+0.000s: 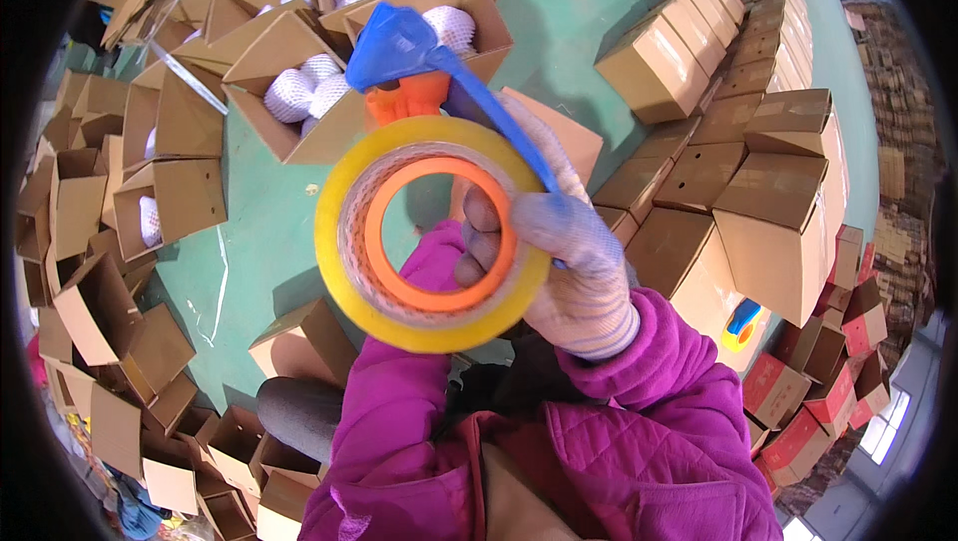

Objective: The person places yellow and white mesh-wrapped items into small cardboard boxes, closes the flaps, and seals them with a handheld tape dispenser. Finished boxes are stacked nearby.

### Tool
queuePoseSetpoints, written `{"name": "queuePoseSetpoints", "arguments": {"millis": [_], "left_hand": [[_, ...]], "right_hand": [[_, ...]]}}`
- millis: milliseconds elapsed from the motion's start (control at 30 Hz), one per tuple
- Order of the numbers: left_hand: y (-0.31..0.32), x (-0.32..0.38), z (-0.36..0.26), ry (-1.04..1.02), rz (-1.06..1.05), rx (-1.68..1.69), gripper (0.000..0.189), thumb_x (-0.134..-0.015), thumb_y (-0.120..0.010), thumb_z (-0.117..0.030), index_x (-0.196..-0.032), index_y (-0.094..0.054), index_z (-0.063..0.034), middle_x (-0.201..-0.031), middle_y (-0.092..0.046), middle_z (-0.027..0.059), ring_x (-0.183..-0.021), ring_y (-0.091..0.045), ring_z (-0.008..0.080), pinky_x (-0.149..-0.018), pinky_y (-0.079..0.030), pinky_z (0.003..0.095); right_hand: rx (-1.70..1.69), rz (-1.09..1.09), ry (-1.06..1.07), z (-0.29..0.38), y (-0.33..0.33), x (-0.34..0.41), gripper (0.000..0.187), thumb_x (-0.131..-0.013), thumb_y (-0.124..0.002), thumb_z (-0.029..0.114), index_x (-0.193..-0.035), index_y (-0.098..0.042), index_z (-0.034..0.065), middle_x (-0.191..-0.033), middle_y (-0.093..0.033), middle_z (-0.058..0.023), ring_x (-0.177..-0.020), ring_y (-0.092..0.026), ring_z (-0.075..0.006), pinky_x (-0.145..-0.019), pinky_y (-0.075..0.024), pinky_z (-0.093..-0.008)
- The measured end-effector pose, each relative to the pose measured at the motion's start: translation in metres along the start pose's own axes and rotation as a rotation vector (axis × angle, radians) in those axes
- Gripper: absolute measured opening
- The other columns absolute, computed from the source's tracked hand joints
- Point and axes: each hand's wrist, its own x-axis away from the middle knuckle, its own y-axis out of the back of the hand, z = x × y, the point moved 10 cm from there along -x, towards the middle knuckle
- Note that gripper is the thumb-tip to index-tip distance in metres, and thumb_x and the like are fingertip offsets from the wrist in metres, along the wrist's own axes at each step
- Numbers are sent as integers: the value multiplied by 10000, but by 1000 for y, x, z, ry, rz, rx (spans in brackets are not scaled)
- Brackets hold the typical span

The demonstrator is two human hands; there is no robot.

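Observation:
My right hand [584, 264], in a striped knit glove with bluish fingertips, grips a tape dispenser with a blue plastic frame [494, 107] and an orange part at its head. A large roll of yellowish packing tape [337, 241] on an orange hub faces the camera, and gloved fingertips show through its hole. My left forearm reaches forward under the roll. Only a sliver of my left hand [456, 200] shows through the hole; its fingers are hidden. Beyond the roll, a cardboard box [565, 140] is partly covered by my right hand.
Open cartons [251, 80] holding round items in white foam nets [292, 95] stand ahead and left. More open boxes [97, 309] crowd the left. Taped cartons [658, 69] line the right, where a second tape dispenser [741, 324] lies on one. Red boxes [778, 391] are stacked lower right.

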Motion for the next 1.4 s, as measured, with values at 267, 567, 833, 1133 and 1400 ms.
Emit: {"name": "queuePoseSetpoints", "arguments": {"millis": [267, 567, 833, 1133, 1400], "left_hand": [[-120, 16, 60, -9, 137, 24, 350, -832, -671, -148, -1163, -573, -86, -1141, -622, 122, -987, -635, 271, -863, -503, 409], [-85, 53, -131, -943, 39, -529, 244, -862, -623, -115, -1099, -637, -61, -1119, -626, 125, -970, -636, 244, -869, -503, 367], [136, 40, -230, -648, -315, -1604, 242, -812, -678, -205, -973, -582, -52, -844, -652, 197, -872, -634, 387, -760, -481, 499], [189, 188, -315, -785, -460, -1508, 290, -811, -693, -245, -1045, -645, -81, -838, -666, 183, -854, -643, 383, -740, -512, 480], [221, 481, -234, -835, -636, -1597, 180, -804, -691, -157, -863, -539, -81, -714, -577, 141, -677, -598, 373, -571, -479, 447]], "right_hand": [[-204, -64, -31, 21, 40, 2, 548, -842, -645, 300, -1260, -496, -21, -1043, -599, -87, -857, -583, -190, -785, -522, -360], [-224, -108, 222, 67, 69, -9, 568, -897, -575, 323, -1316, -488, -51, -1153, -642, -238, -1017, -632, -303, -916, -504, -410], [-210, -49, 135, 41, 43, -16, 397, -884, -605, 257, -1180, -590, -8, -1041, -682, -197, -890, -669, -279, -844, -545, -397], [-196, 45, 216, 8, 0, -42, 289, -824, -671, 120, -1097, -613, 44, -1089, -678, -81, -939, -649, -194, -898, -522, -340], [-152, 209, -8, -99, -81, -62, 493, -776, -679, 137, -1235, -567, -3, -1231, -629, -132, -1141, -604, -279, -1023, -473, -451]]}}
